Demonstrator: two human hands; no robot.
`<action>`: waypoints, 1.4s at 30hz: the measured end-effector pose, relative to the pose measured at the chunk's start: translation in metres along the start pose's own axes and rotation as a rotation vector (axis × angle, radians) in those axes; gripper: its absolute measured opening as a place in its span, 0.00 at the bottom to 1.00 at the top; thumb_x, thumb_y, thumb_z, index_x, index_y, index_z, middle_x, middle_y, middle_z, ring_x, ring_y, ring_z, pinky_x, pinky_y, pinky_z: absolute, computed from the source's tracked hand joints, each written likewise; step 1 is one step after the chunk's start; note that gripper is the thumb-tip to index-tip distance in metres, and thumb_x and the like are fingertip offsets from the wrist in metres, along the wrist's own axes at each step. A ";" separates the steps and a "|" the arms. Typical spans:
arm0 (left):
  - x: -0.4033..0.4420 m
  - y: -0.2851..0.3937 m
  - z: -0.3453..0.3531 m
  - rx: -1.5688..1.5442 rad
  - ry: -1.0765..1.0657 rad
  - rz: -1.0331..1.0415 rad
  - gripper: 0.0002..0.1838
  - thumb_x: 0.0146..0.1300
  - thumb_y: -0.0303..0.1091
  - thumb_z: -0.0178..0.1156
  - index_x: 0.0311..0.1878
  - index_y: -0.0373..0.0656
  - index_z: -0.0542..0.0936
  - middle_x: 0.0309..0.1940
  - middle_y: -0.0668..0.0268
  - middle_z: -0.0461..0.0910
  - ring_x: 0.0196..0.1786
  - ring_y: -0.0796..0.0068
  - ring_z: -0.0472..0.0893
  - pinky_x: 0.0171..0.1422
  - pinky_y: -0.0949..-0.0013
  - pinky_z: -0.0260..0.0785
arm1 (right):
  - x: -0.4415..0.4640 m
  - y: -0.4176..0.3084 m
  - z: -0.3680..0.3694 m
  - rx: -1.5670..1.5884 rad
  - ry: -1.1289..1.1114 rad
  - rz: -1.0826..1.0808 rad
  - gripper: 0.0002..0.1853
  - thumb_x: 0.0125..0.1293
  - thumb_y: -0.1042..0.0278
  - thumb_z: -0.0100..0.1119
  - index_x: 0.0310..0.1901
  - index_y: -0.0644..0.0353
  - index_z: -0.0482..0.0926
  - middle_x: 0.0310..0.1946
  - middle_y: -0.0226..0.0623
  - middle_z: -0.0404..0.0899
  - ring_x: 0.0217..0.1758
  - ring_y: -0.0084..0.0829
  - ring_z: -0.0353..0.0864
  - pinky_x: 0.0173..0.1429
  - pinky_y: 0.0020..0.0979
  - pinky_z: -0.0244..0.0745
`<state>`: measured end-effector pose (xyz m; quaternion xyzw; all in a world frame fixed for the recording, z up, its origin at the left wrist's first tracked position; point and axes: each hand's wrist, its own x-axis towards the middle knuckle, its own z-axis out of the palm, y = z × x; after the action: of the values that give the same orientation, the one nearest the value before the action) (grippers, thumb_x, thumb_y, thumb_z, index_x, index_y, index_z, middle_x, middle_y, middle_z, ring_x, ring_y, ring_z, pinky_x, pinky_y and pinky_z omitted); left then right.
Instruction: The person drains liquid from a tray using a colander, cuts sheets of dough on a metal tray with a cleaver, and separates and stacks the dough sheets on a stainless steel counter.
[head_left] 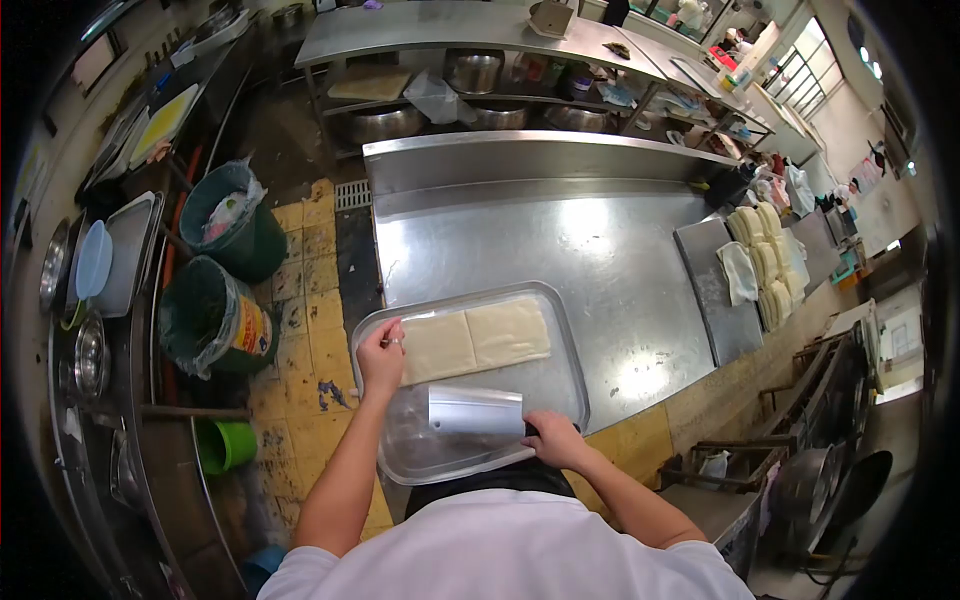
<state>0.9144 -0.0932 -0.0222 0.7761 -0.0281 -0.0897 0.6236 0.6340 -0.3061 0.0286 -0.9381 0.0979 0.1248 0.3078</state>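
In the head view, a shallow metal tray lies on the steel table, near my body. Two pale, flat rectangles of dough rest side by side in its far half, with a thin line between them. My left hand is at the left end of the dough, fingers curled together; what they pinch, if anything, is too small to make out. My right hand is closed round the dark handle of a cleaver. The broad blade lies flat over the near part of the tray, just below the dough.
Stacked pale dough-like slabs sit beside a metal tray at the table's right end. A raised steel backsplash borders the far side. Two lined green bins stand on the left floor. Shelves with pots are beyond.
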 end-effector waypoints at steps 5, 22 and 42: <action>-0.040 0.002 0.025 0.013 -0.064 -0.047 0.12 0.70 0.33 0.64 0.53 0.40 0.86 0.31 0.67 0.85 0.28 0.82 0.79 0.34 0.73 0.73 | 0.003 0.038 0.019 -0.167 -0.005 -0.127 0.20 0.59 0.64 0.71 0.52 0.60 0.80 0.50 0.45 0.79 0.58 0.47 0.76 0.62 0.47 0.70; -0.096 0.022 0.076 0.109 -0.182 -0.067 0.12 0.68 0.31 0.66 0.51 0.38 0.86 0.32 0.63 0.87 0.32 0.78 0.82 0.40 0.71 0.76 | 0.192 0.074 -0.075 0.242 0.139 0.486 0.16 0.51 0.61 0.70 0.30 0.69 0.82 0.26 0.45 0.82 0.30 0.34 0.81 0.37 0.39 0.76; -0.015 0.001 0.024 -0.966 -0.374 -0.698 0.20 0.78 0.42 0.55 0.61 0.36 0.78 0.52 0.55 0.83 0.51 0.63 0.85 0.56 0.60 0.80 | 0.175 -0.101 -0.054 0.413 0.183 -0.041 0.18 0.64 0.60 0.71 0.42 0.71 0.84 0.34 0.49 0.88 0.36 0.36 0.89 0.44 0.35 0.82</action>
<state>0.8956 -0.1142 -0.0244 0.3410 0.1620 -0.4251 0.8226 0.8355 -0.2775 0.0749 -0.8643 0.1298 0.0103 0.4859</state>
